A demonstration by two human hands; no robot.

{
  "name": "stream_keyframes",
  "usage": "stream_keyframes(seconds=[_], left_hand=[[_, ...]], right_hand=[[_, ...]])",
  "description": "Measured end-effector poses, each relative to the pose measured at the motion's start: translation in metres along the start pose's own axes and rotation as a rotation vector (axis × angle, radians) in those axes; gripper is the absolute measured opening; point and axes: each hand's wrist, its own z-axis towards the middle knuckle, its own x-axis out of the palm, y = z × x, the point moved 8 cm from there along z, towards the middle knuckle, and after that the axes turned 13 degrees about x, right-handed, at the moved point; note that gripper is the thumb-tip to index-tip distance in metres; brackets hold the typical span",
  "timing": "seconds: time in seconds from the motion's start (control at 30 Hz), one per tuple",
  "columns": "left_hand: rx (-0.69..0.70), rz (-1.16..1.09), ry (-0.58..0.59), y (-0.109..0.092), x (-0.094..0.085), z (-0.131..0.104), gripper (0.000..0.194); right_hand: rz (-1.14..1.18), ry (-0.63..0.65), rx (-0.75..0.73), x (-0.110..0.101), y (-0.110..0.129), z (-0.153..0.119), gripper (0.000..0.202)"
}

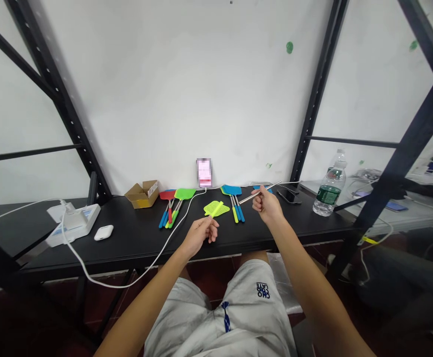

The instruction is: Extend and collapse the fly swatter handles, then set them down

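My left hand [200, 235] is closed around the lower end of a yellow-green fly swatter piece [217, 208] with a perforated, leaf-like head and a bright stick along its middle. Whether stick and head are joined I cannot tell. My right hand [267, 205], raised over the table, pinches a thin silver metal rod [249, 198] that slants up to the right. Behind that hand a blue swatter head [264, 189] partly shows. Between my hands lie blue swatters [233, 190] with blue and yellow grips. Left of them are a green swatter [185, 194] and a red swatter [168, 195].
On the black table [127, 248] are an open cardboard box [142, 194], a white earphone case [103, 232] and a power strip [76, 224]. A white cable [172, 240] crosses the table. A phone [204, 173] leans on the wall; a water bottle [328, 194] stands right.
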Motion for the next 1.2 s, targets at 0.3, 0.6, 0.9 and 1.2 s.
stream_keyframes(seconds=[0.3, 0.6, 0.9, 1.2], left_hand=[[0.177, 0.466, -0.205, -0.011, -0.048, 0.007, 0.030], [0.141, 0.967, -0.125, -0.025, -0.075, 0.007, 0.030], [0.254, 1.188, -0.044, -0.035, -0.057, 0.004, 0.030], [0.176, 1.070, -0.034, -0.027, -0.064, 0.008, 0.031]], right_hand=[[-0.256, 0.120, 0.163, 0.035, -0.056, 0.002, 0.021], [-0.269, 0.086, 0.295, 0.037, -0.102, 0.012, 0.019], [-0.356, 0.116, 0.134, 0.046, -0.103, 0.010, 0.018], [-0.373, 0.109, 0.085, 0.047, -0.104, 0.010, 0.029]])
